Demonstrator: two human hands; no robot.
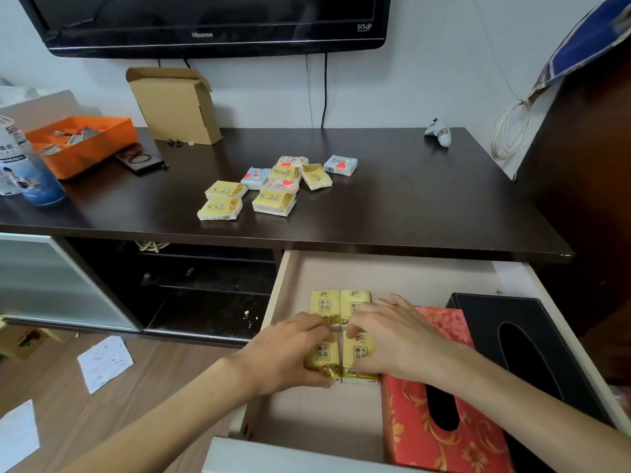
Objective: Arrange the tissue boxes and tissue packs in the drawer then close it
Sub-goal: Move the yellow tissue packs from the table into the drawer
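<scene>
The drawer (pixel 273 302) stands pulled out at the lower right. Inside it lie a red floral tissue box (pixel 426 435) and a black tissue box (pixel 532 353) side by side. Left of them, yellow tissue packs (pixel 324 303) form a two-by-two block. My left hand (pixel 283 353) grips the near left yellow pack (pixel 322 353). My right hand (pixel 396 339) rests on the near right yellow pack (pixel 360 351), fingers pinching its top edge. Several more yellow, blue and pink packs (pixel 275 201) lie scattered on the dark tabletop (pixel 409 206).
An orange tray (pixel 88 148), a plastic bottle (pixel 24 165), a cardboard box (pixel 174 104) and a small white toy (pixel 438 131) sit on the tabletop under a wall television (pixel 211 25). Papers (pixel 104 361) lie on the wooden floor at left. An open shelf sits left of the drawer.
</scene>
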